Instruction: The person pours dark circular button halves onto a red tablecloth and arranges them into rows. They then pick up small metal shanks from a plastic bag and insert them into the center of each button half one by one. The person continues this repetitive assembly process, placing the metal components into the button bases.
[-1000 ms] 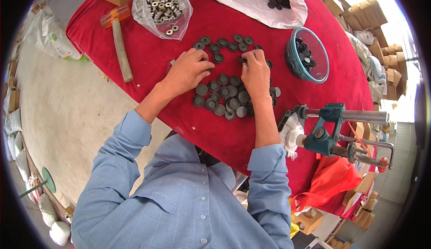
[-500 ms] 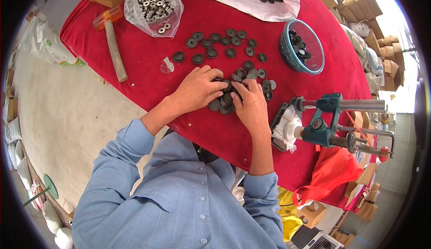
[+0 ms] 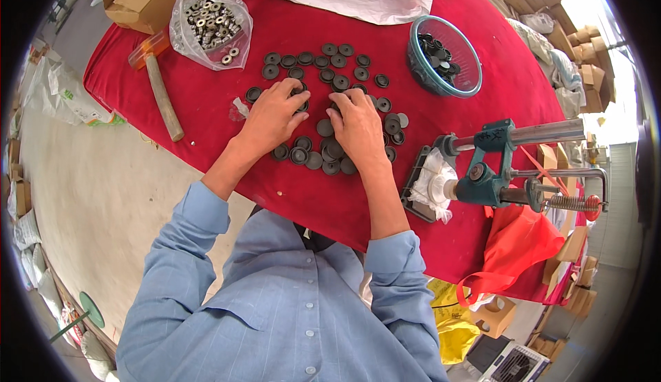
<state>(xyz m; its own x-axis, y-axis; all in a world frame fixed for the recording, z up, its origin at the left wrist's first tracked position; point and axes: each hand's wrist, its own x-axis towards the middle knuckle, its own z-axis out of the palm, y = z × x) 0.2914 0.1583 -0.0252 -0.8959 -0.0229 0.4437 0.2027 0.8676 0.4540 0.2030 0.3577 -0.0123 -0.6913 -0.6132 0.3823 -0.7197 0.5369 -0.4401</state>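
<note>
My left hand (image 3: 274, 115) is at the left of the scattered black discs, fingers bent and closed around a dark disc (image 3: 301, 88) partly hidden under the fingertips. To its right, my right hand (image 3: 359, 127) has its thumb and fingers curled about another black disc, mostly covered by the hand. Between and below the hands lies a loose heap of round black discs (image 3: 331, 150), some overlapping. Beyond the fingers, more ringed discs (image 3: 340, 82) lie spread singly on the red cloth (image 3: 261, 27).
A hand press (image 3: 485, 168) stands at the right. Beyond are a blue-rimmed basket (image 3: 467, 93) of black parts and a white sack (image 3: 406, 10) of discs. At the far left lie a mallet (image 3: 162, 93), a clear bag of metal rings (image 3: 213, 27) and a cardboard box (image 3: 151, 0).
My hands have moved apart, the left one up and leftward and the right one slightly up and left. The heap between them is more exposed. The whole view has shifted a little.
</note>
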